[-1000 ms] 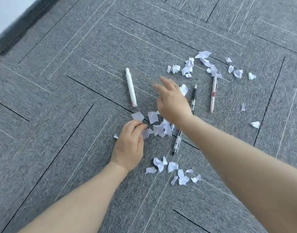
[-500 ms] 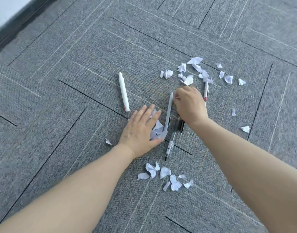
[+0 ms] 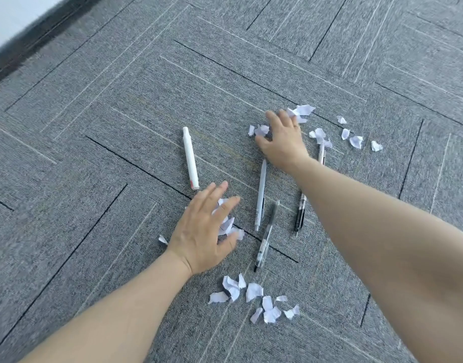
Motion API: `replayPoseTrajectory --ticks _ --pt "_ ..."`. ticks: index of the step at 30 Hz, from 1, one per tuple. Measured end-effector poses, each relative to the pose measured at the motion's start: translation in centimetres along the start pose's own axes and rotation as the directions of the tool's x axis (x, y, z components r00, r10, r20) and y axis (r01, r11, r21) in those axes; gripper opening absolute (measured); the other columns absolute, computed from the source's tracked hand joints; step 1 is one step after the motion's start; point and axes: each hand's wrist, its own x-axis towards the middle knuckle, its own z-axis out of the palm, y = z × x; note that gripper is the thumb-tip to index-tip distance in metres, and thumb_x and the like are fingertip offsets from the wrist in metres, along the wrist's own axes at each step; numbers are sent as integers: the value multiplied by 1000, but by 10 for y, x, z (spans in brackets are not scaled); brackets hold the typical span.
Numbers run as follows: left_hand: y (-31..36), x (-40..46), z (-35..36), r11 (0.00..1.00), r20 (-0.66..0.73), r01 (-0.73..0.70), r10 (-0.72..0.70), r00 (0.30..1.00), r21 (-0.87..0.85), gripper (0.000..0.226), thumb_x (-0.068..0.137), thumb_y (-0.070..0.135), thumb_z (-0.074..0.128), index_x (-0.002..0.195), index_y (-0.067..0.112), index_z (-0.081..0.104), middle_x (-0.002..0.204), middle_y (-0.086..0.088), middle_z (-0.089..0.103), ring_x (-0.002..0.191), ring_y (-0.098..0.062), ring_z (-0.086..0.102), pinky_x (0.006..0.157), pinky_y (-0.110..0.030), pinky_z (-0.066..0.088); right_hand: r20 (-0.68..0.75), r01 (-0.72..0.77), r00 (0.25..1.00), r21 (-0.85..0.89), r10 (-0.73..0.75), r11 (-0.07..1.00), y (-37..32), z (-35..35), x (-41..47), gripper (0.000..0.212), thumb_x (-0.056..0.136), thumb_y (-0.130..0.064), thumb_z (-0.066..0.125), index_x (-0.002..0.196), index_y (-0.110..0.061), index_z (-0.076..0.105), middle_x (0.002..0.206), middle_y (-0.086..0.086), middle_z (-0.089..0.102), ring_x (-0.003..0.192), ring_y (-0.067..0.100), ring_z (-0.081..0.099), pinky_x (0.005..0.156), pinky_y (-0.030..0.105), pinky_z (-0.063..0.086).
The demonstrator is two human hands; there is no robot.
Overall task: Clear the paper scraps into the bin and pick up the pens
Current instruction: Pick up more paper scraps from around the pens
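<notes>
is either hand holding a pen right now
No. The left hand rests over paper scraps, the right hand reaches among far scraps, and the pens lie on the carpet.

An office-like room: grey commercial carpet tiles (image 3: 120, 127) with thin line patterns cover the floor, meeting a dark skirting board (image 3: 28, 45) below a white wall (image 3: 5, 17).
</notes>
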Motion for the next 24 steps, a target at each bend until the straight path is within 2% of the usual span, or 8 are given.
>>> replayPoseTrajectory --ticks 4,6,8,10,12,18,22,24 --pt "6 6 10 982 126 -17 -7 992 186 77 84 74 22 148 35 4 159 -4 -1 147 -25 -4 118 -48 4 -72 179 982 75 -174 981 1 10 -9 55 96 -41 54 146 -24 39 159 0 26 148 27 19 118 52 22" --pt "5 11 14 982 103 -49 30 994 180 70 87 69 30 145 30 21 157 -4 18 145 -27 11 118 -47 10 -84 210 976 122 -201 970 1 9 -9 61 92 -49 58 146 -28 38 158 -3 26 146 23 23 115 47 23" --pt "4 15 16 987 5 -77 77 997 139 50 89 56 44 127 24 46 139 -6 46 131 -28 38 109 -44 31 -58 247 968 49 -244 968 -2 11 -4 65 90 -53 60 146 -30 39 158 -2 26 148 26 16 116 45 17" --pt "4 22 16 987 -114 -78 94 989 138 31 88 44 51 105 19 57 109 -5 57 100 -23 52 84 -38 46 -83 285 955 -2 -284 959 -7 15 2 53 92 -44 61 139 -23 50 150 3 37 142 30 23 117 46 19" --pt "2 31 12 988 -166 -84 105 981 127 21 90 34 51 94 15 58 90 -3 54 78 -18 47 66 -31 45 -160 315 934 -50 -319 948 -8 13 7 34 95 -36 59 122 -17 60 133 6 49 127 30 37 109 46 33" --pt "-15 43 9 962 -204 -170 214 955 213 23 95 29 46 80 13 55 66 0 52 56 -17 47 49 -28 42 -174 295 925 -229 -337 928 4 2 13 29 102 -33 45 105 -6 55 112 12 53 105 32 52 80 42 45" --pt "-13 41 2 974 -238 -148 187 953 173 31 94 32 47 69 15 52 54 3 49 45 -16 50 39 -22 38 -132 241 946 -327 -296 914 4 -8 18 39 103 -44 37 89 -11 53 86 7 56 78 30 60 61 34 38" --pt "-14 33 -1 986 -320 -86 128 939 143 32 94 33 48 67 16 51 54 4 49 47 -16 49 41 -22 34 -237 147 949 -256 -209 956 9 -14 18 42 102 -47 38 82 -13 51 83 5 55 71 26 55 60 33 36"
